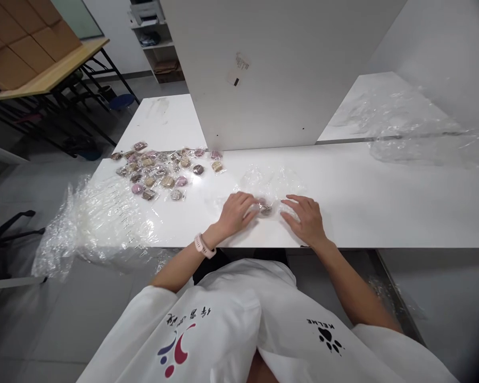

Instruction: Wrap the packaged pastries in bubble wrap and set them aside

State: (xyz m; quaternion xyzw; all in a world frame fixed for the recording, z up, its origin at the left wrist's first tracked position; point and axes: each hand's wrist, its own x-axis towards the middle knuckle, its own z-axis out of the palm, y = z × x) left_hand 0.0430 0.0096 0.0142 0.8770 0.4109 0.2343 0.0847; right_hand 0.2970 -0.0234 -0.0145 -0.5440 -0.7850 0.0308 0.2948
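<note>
A small round brownish-pink piece (265, 207) in clear wrapping lies on the white table between my hands. My left hand (237, 214) is at its left side, thumb and fingers curved but apart, the fingertips close to or touching the wrapping. To the right of the piece, my right hand (306, 219) has its thumb and fingers spread, a little away from it. Just beyond my hands is a thin clear plastic bag (269, 180), crumpled; whether my right fingertips touch its edge I cannot tell.
Several similar wrapped pieces (167, 182), pink, tan and brown, lie scattered at the left. A pile of clear plastic bags (107, 218) hangs over the left front edge. A white panel (263, 80) stands behind my hands. Plastic sheeting (419, 127) lies at the far right.
</note>
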